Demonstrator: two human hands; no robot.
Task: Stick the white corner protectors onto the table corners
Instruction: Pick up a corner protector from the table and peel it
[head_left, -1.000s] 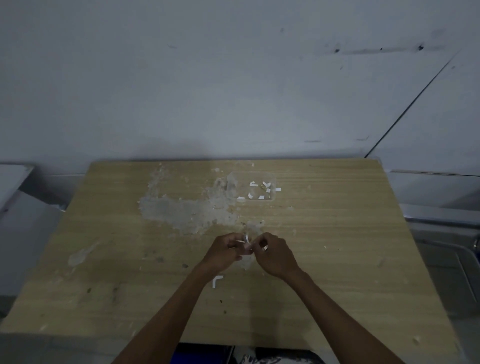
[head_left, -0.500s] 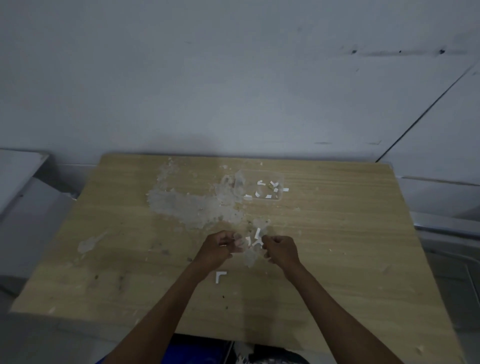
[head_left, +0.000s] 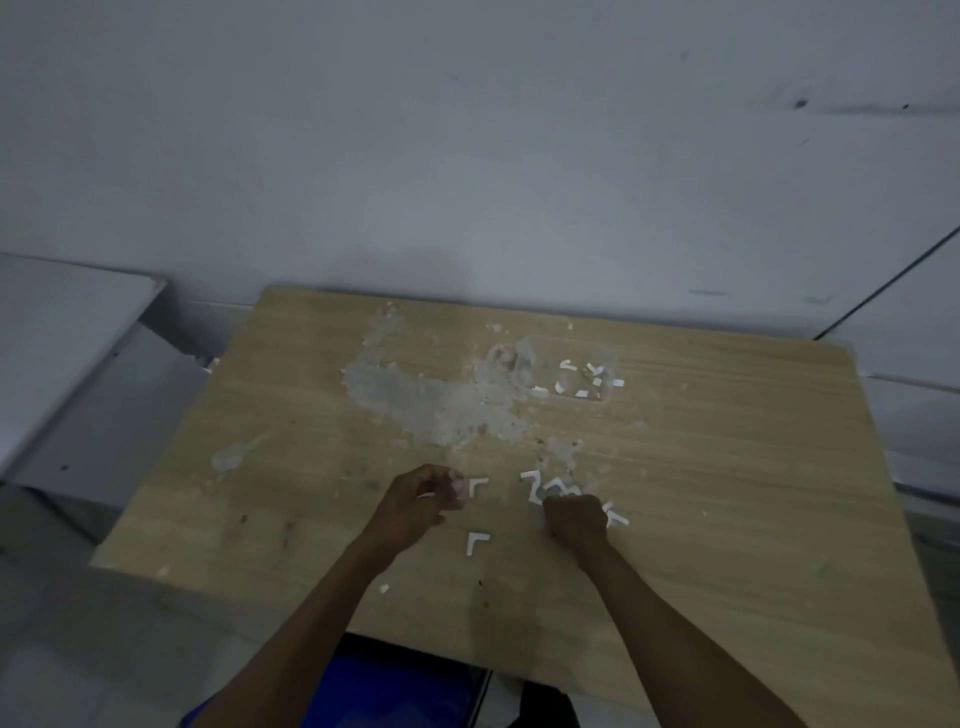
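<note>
The wooden counter (head_left: 727, 493) carries several white L-shaped corner protectors near its front middle, spread between and around the two hands. The left hand (head_left: 421, 501) has its fingers curled, and a thin pale sliver shows at its fingertips; whether it pinches that sliver cannot be told. Just to the right of this hand lies one corner protector (head_left: 477, 487), close to the fingertips but apart from them. A second protector (head_left: 476, 542) lies nearer the front edge, between the two forearms. The right hand (head_left: 576, 519) is balled into a loose fist, knuckles up, resting on the counter; what it holds, if anything, cannot be told. More white pieces (head_left: 540, 488) lie just beyond its knuckles, and another piece (head_left: 617, 517) sticks out at its right side. Toward the back edge stands a clear plastic tray (head_left: 524, 358) with further white pieces in it, beside a rough grey patch (head_left: 415, 400) of worn surface.
</note>
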